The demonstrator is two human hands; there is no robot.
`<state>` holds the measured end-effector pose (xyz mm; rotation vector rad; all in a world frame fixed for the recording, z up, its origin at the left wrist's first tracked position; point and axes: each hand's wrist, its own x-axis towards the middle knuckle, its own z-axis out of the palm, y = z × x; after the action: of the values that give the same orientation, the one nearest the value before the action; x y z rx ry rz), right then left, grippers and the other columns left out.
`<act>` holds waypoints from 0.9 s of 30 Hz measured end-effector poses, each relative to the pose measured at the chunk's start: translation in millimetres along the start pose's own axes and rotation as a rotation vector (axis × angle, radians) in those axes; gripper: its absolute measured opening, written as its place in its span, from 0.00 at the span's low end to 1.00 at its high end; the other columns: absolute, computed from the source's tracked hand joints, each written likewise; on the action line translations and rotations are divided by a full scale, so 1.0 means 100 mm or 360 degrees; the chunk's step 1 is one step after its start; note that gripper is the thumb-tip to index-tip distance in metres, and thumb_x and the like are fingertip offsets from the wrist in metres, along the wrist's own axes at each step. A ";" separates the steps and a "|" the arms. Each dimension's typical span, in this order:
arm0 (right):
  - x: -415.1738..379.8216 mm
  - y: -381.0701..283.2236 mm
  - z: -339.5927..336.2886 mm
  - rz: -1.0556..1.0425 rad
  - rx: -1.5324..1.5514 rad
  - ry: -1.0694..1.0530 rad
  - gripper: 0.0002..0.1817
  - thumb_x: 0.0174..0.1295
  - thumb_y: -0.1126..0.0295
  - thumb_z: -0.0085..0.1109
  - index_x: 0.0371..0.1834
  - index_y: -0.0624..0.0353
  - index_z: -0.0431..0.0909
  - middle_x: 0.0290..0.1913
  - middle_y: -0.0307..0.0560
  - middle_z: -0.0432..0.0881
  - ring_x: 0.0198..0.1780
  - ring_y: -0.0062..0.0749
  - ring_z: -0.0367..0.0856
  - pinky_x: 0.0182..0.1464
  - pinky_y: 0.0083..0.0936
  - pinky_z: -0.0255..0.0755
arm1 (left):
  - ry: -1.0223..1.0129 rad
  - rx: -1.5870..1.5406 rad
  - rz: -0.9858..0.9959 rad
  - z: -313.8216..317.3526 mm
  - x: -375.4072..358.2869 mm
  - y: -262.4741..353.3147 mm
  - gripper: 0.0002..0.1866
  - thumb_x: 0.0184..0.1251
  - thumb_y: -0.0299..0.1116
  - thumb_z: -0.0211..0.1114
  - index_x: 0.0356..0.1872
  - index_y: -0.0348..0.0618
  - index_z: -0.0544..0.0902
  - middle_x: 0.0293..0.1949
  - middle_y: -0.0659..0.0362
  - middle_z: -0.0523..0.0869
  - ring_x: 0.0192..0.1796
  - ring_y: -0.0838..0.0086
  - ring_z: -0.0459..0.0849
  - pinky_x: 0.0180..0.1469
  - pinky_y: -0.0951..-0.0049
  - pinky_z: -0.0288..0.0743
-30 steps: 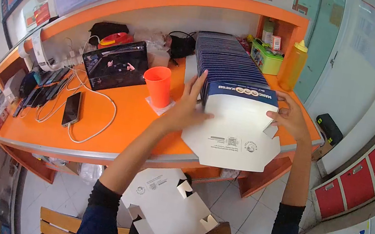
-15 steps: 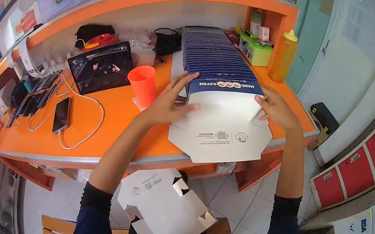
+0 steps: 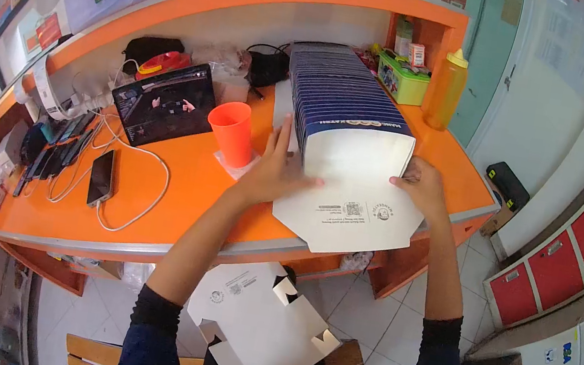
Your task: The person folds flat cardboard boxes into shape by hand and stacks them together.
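A long row of nested dark-blue cardboard food boxes (image 3: pixel 352 89) stands on the orange desk. At its front end is a box with a white inside wall and a printed lid flap (image 3: pixel 347 218) that hangs out over the desk's edge. My left hand (image 3: pixel 274 172) is at the box's left side, fingers stretched out and thumb reaching over the white card. On the other side my right hand (image 3: pixel 421 190) has its fingers closed at the right edge of the box. Another white box blank (image 3: pixel 262 323), with cut-out tabs, lies across my lap.
Left of the row stand an orange cup (image 3: pixel 232 131) and a tablet (image 3: pixel 163 105). A phone (image 3: pixel 102 177) with a white cable lies further left. A yellow squeeze bottle (image 3: pixel 445 91) and a green box (image 3: pixel 402 80) are at the back right. Red drawers (image 3: pixel 558 263) line the right.
The front box now sits flush with the row, covering more of the printed band. My right hand has come down and closed at its edge; my left hand has lowered slightly.
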<state>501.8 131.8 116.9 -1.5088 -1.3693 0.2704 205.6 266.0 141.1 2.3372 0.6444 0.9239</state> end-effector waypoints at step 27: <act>0.66 -0.23 -0.32 -0.0582 0.0215 -0.0409 0.18 0.66 0.71 0.54 0.60 0.55 0.75 0.66 0.44 0.71 0.66 0.31 0.68 0.64 0.29 0.66 | 0.0257 -0.0272 0.0331 -0.16 0.31 0.18 0.23 0.63 0.39 0.67 0.56 0.39 0.79 0.60 0.48 0.74 0.64 0.60 0.73 0.63 0.65 0.71</act>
<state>532.8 165.7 178.8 -1.1139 -1.7642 0.3255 218.2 276.2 177.1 2.2213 0.3716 1.2212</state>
